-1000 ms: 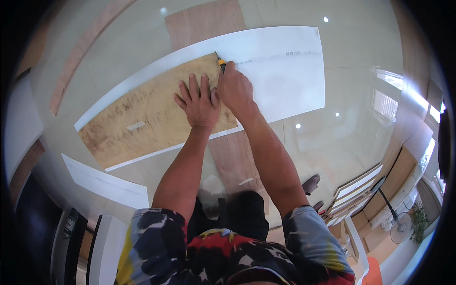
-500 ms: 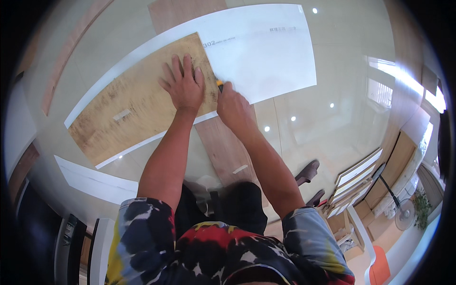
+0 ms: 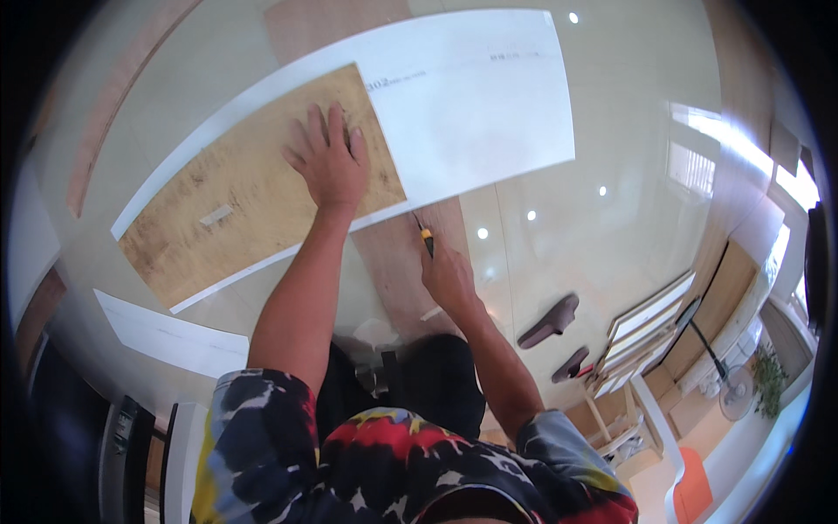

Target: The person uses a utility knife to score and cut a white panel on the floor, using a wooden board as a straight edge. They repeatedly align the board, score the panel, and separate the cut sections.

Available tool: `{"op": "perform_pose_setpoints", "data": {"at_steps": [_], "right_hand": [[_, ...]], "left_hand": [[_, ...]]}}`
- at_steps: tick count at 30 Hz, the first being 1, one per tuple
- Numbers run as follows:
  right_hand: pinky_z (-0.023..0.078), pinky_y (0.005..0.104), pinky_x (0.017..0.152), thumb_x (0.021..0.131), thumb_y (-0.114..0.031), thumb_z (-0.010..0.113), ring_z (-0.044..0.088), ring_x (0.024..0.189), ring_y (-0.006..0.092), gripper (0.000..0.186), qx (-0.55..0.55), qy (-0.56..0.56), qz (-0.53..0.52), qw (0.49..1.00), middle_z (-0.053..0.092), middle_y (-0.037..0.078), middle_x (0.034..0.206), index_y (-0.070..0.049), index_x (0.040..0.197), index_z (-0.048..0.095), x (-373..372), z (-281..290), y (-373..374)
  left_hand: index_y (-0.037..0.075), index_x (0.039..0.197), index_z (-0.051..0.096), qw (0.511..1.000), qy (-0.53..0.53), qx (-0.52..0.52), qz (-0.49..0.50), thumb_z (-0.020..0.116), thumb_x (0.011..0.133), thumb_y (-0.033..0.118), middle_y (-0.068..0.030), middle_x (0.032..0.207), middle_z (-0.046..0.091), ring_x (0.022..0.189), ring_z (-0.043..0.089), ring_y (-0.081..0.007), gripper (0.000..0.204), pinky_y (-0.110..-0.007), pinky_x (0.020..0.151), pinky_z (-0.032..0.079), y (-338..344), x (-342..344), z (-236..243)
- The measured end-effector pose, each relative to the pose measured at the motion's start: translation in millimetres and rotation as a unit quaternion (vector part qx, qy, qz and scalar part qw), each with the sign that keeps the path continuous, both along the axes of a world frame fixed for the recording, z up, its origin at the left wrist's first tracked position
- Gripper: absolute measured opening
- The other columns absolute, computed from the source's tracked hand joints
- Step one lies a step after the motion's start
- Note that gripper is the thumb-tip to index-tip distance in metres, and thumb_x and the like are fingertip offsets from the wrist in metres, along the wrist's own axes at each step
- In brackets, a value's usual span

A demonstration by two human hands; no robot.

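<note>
Our left hand point(image 3: 336, 172) is spread flat on the brown board point(image 3: 253, 196), and our right hand point(image 3: 449, 275) grips the cutter point(image 3: 427, 237), its tip near the white sheet point(image 3: 480, 105). This sheet lies under the board and across a wooden plank point(image 3: 384, 262).

Illumination is bright. Strong light originates at the right, where a window point(image 3: 796, 185) is overexposed and casts glare on the glossy floor point(image 3: 628, 244). Round light spots point(image 3: 532, 215) reflect off the same surface. The white sheet point(image 3: 480, 105) is brightly lit; its small print is blurred. The lower-left area is dim. Fisheye distortion bends straight edges toward the rim; corners are black.
</note>
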State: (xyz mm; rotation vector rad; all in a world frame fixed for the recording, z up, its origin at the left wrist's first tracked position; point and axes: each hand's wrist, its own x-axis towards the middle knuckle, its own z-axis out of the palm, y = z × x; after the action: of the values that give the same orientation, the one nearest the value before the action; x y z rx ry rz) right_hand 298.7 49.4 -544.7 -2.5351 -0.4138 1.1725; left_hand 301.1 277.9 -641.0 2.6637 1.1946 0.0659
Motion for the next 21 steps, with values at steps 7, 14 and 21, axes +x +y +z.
{"op": "perform_pose_setpoints", "data": {"at_steps": [7,14,21], "right_hand": [[0.049,0.0560,0.070,0.099,-0.023,0.053,0.063,0.081,0.0479,0.024,0.151,-0.071,-0.055,0.984,0.064,0.028,0.085,0.001,0.102,0.048,88.6,2.2,127.8],[0.054,0.0515,0.073,0.100,-0.027,0.049,0.068,0.083,0.0444,0.028,0.079,-0.106,0.025,0.991,0.067,0.026,0.088,0.001,0.102,0.048,140.7,-41.9,215.0],[0.055,0.0512,0.071,0.100,-0.026,0.051,0.069,0.078,0.0448,0.028,0.067,-0.109,0.037,0.991,0.068,0.027,0.081,0.002,0.099,0.048,144.3,-43.3,225.8]], "left_hand": [[0.014,0.150,0.038,1.000,0.003,-0.018,0.004,0.049,0.096,0.040,-0.0101,0.158,0.028,0.146,0.020,-0.0439,0.061,-0.071,0.113,0.011,-4.7,-2.1,4.8],[0.014,0.151,0.037,0.999,0.027,-0.031,0.006,0.047,0.096,0.042,-0.0095,0.160,0.026,0.147,0.016,-0.0430,0.063,-0.070,0.113,0.007,-1.6,-0.4,0.8],[0.011,0.151,0.038,0.998,0.035,-0.043,0.002,0.041,0.098,0.046,-0.0132,0.160,0.027,0.148,0.015,-0.0444,0.063,-0.069,0.113,0.007,-2.0,-1.9,2.1]]}}
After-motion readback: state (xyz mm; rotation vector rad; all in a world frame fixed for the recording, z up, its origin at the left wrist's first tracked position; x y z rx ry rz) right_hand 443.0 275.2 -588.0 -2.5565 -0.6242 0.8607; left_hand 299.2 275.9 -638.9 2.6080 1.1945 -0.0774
